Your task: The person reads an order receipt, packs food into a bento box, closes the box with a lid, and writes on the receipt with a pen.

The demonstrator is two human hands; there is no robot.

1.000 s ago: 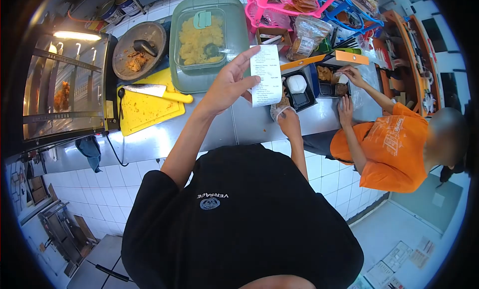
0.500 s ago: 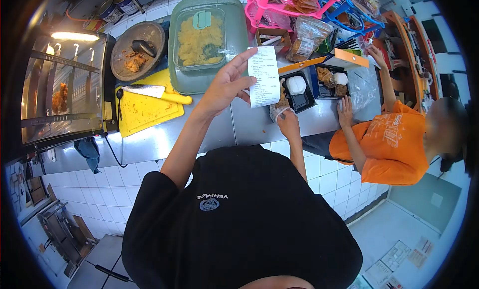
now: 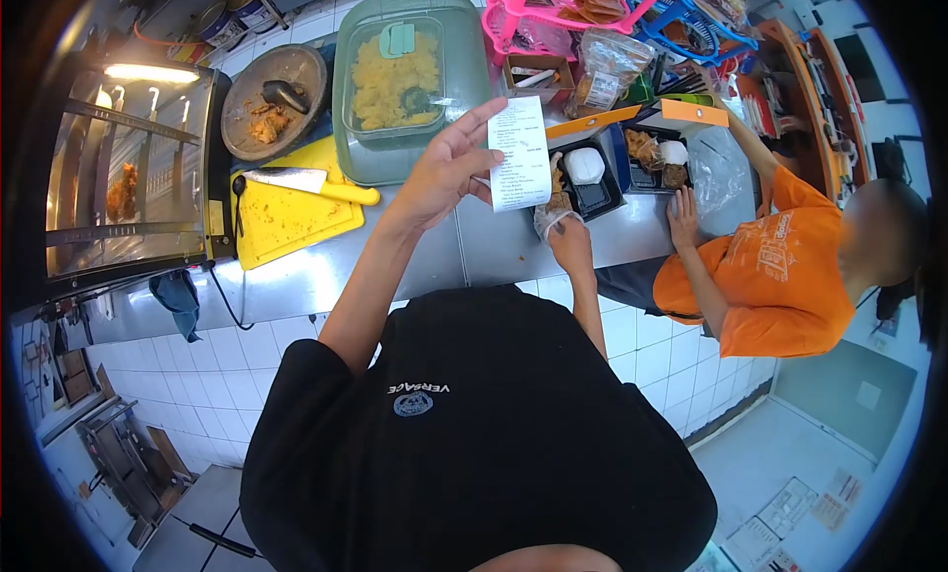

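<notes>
At centre frame, the left hand [image 3: 449, 180] holds a printed receipt [image 3: 519, 157] upright, pinched between thumb and fingers; its print is too small to read reliably. Below and to the right, the right hand [image 3: 570, 242] is closed on clear plastic wrap [image 3: 550, 219] around browned food [image 3: 560, 203] at the near-left edge of a black compartment tray [image 3: 598, 208]. The step in hand is judged to be consulting the receipt while filling that tray; the next move appears to call for keeping the wrapped piece clear of the white mound [image 3: 585, 166], probably rice. The receipt covers part of the counter behind it. To the right, a co-worker's hand [image 3: 681, 219] rests beside a second black tray [image 3: 647, 188], limiting room there. At left lie a yellow cutting board [image 3: 296, 226] and a knife [image 3: 291, 180].
</notes>
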